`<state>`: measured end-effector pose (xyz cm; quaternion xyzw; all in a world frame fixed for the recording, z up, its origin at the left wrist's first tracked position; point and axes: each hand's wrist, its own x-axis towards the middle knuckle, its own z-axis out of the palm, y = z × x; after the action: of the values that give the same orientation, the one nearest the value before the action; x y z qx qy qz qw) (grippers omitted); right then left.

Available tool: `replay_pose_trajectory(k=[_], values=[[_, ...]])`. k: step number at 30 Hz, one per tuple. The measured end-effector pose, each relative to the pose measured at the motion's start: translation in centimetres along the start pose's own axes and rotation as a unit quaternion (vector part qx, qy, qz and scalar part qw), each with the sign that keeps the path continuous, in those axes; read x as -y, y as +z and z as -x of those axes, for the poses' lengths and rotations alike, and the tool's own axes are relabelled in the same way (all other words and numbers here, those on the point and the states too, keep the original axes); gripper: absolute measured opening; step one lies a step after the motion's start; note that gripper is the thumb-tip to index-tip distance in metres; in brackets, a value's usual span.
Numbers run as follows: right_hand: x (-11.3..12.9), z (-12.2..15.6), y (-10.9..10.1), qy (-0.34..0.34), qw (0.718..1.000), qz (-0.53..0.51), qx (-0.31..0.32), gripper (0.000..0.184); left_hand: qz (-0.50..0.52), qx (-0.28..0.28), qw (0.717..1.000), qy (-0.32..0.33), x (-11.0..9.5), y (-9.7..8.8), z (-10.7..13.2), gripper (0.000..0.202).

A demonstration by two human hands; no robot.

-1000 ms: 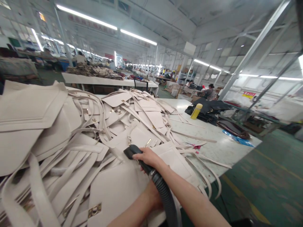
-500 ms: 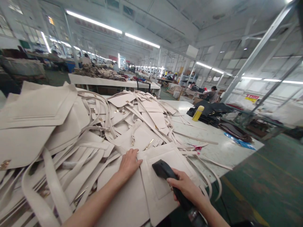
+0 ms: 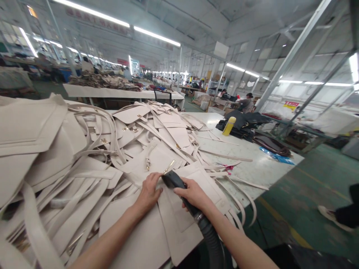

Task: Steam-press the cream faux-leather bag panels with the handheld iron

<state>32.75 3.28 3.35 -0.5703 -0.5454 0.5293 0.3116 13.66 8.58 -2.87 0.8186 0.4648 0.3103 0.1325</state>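
Observation:
My right hand [image 3: 196, 194] is wrapped round a black vacuum nozzle [image 3: 173, 180], with a ribbed hose [image 3: 209, 236] running down from it. The nozzle head is over the upper edge of a cream bag panel [image 3: 182, 220] with a stitched pocket outline, close to the fingertips of my left hand [image 3: 150, 190]. That hand rests on the cream material with its fingers stretched out and the thumb apart, holding nothing. A gold zip pull [image 3: 169, 166] lies just beyond the nozzle. Around my hands spreads a heap of cream bags [image 3: 171, 132] with straps and gold fittings.
Larger cream bags [image 3: 30, 127] are stacked at the left. On the pale tabletop [image 3: 241, 160] are a yellow bottle [image 3: 229, 126], black bags [image 3: 246, 121] and pink-handled scissors [image 3: 228, 168]. A person's shoe [image 3: 333, 217] is on the green floor at the right.
The nozzle has moved from the pocket area up and left to beside my left hand. My left hand stays on the material. The view has turned slightly right, and a person's foot now shows.

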Motion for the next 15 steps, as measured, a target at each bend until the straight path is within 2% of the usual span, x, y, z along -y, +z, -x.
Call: replay_pose_trajectory(k=[3,5,9,12,15], values=[[-0.6,1.1,0.2,-0.009,0.999,-0.015,-0.05,0.036,-0.04,0.011,0.999,0.024,-0.6,-0.3,0.1,0.058],[-1.4,2.6,-0.3,-0.001,0.997,-0.023,-0.072,0.041,-0.061,0.049,0.996,0.051,-0.9,-0.6,-0.1,0.057],[-2.9,5.7,-1.5,0.032,0.995,-0.054,-0.077,0.049,-0.09,0.137,0.981,0.103,-0.9,-0.8,-1.0,0.036],[-3.3,7.4,-1.6,0.055,0.992,-0.091,-0.064,0.056,-0.079,0.138,0.98,0.116,-0.6,-0.6,-1.5,0.024],[-3.1,8.3,-1.2,0.05,0.992,-0.098,-0.055,0.056,-0.066,0.122,0.984,0.107,-0.4,-0.4,-1.4,0.02]])
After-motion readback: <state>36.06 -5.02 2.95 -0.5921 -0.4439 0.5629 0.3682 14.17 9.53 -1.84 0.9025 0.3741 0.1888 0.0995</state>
